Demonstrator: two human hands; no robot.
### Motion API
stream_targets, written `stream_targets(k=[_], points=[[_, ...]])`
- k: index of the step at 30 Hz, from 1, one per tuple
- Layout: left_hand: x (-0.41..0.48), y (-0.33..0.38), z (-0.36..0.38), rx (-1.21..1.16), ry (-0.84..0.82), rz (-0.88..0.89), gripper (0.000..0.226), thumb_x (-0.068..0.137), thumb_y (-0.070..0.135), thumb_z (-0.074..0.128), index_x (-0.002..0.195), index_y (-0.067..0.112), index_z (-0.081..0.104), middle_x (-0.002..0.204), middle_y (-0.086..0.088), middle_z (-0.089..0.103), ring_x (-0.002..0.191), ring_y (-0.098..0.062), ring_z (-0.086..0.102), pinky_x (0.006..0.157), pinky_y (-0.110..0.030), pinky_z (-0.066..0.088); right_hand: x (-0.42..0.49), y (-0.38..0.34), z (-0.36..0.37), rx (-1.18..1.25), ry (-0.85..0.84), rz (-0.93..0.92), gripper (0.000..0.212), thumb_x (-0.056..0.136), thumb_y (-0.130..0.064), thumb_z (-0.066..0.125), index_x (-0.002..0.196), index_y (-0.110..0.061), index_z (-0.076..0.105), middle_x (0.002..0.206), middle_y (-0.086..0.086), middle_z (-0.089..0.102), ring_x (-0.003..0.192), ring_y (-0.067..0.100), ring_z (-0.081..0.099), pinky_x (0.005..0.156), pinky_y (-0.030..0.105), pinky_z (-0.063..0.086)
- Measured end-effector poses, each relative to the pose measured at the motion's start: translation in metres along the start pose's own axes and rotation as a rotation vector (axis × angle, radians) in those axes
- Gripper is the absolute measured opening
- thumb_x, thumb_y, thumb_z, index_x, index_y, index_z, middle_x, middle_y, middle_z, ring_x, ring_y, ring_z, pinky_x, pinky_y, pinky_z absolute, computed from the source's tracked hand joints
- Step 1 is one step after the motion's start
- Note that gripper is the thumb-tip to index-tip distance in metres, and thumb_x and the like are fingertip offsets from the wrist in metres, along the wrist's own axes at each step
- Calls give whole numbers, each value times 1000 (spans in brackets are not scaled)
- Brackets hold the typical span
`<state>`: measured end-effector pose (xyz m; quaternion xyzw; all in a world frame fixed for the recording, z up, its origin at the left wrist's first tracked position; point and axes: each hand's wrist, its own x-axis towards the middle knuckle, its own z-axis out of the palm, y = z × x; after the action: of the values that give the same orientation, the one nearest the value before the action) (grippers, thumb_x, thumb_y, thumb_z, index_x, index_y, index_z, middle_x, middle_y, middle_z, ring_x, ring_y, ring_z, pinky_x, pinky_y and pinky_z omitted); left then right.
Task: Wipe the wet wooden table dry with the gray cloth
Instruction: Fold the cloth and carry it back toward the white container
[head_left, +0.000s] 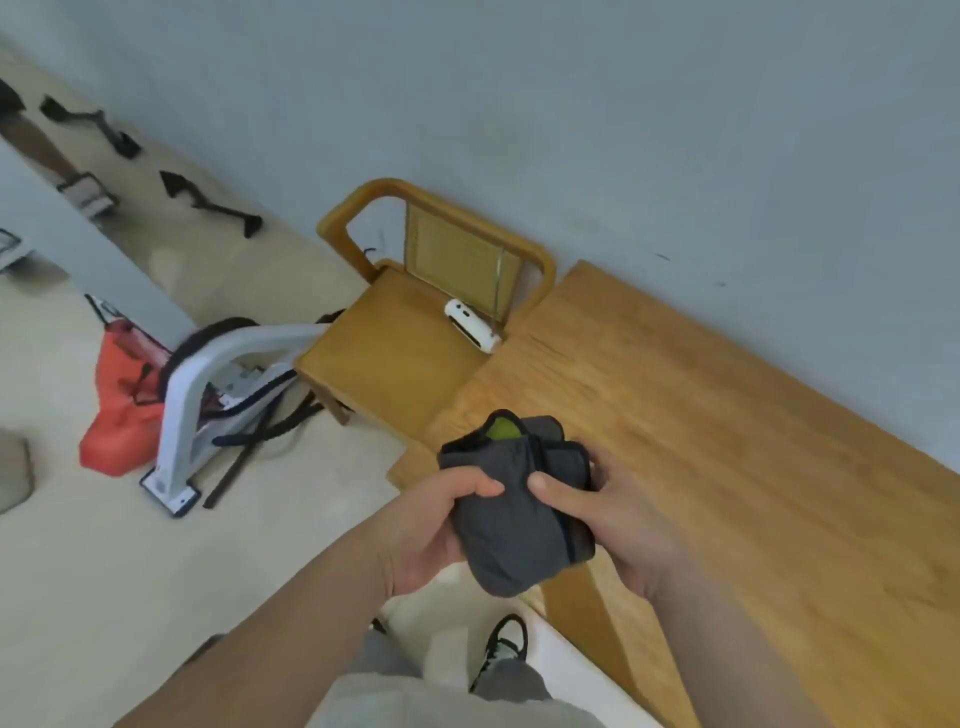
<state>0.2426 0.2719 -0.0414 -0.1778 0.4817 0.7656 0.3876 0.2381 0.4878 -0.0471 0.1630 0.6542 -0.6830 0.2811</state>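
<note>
Cloth (519, 499), gray and bunched, is held over the near corner of the worktop (727, 441). My left hand (436, 519) grips one side, my right hand (602, 514) the other, both thumbs on top.

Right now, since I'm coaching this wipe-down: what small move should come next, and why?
Probably lower the gray cloth onto the wooden table just ahead. Both the left hand and right hand grip it bunched in the air by the table's near corner, so it is not yet touching the wood.
</note>
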Motion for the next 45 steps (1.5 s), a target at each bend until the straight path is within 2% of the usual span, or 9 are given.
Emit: stream_targets(k=[8,12,18,27,34,35,37,41,45], points=[[-68,27,-159,-205,281,118,36,97,17,54,128,10,71,127,-19,71,124,-38,64,111,-54,44,82,-19,198,-597,-35,-231,37,76,-65,77,99,-37,69,120,-14,54,115,-5,48,86,16,41],[-99,41,-244,-326,360,141,34,96,18,56,125,8,72,124,-19,72,110,-31,69,101,-49,51,120,-23,299,-757,-89,-363,23,85,-47,79,88,-30,63,105,-12,55,106,-2,51,89,23,43],[-130,57,-340,-567,434,194,41,95,22,56,132,9,65,124,-17,73,107,-30,70,84,-42,57,155,-49,425,-851,-300,-332,29,98,-41,61,86,-17,50,73,6,53,62,8,48,63,35,46],[-129,71,-454,-1045,349,325,95,83,90,41,134,15,69,143,-17,62,139,-35,51,116,-55,39,202,-99,571,-549,-559,131,16,103,-39,56,109,-28,65,105,0,75,103,23,72,89,49,61],[-133,104,-531,-1282,601,512,82,76,79,67,126,15,68,136,-7,50,110,-19,29,119,-49,25,251,-128,680,-589,-787,234,19,103,-29,57,112,-14,64,111,19,74,93,28,72,79,44,58],[-137,110,-539,-1323,602,533,84,80,79,62,130,12,69,139,-11,57,145,-45,35,119,-50,27,256,-130,694,-593,-808,251,19,103,-28,57,111,-12,64,109,21,74,90,29,73,76,43,58],[-149,118,-555,-1416,568,564,86,87,82,50,131,11,70,139,-15,64,126,-38,62,118,-51,35,266,-134,722,-589,-844,282,14,105,-24,55,106,-13,63,96,15,77,80,27,75,66,37,60],[-183,128,-599,-1504,544,679,98,82,92,39,126,12,74,138,-16,65,122,-39,66,110,-53,43,294,-133,789,-807,-809,113,30,95,-39,62,103,-11,59,104,20,71,93,29,71,83,54,59],[-231,125,-661,-1384,537,766,90,82,86,50,135,16,68,143,-14,62,133,-39,58,119,-60,32,323,-115,864,-1063,-853,-169,34,85,-44,69,76,-22,45,77,1,48,74,16,47,69,37,40]])
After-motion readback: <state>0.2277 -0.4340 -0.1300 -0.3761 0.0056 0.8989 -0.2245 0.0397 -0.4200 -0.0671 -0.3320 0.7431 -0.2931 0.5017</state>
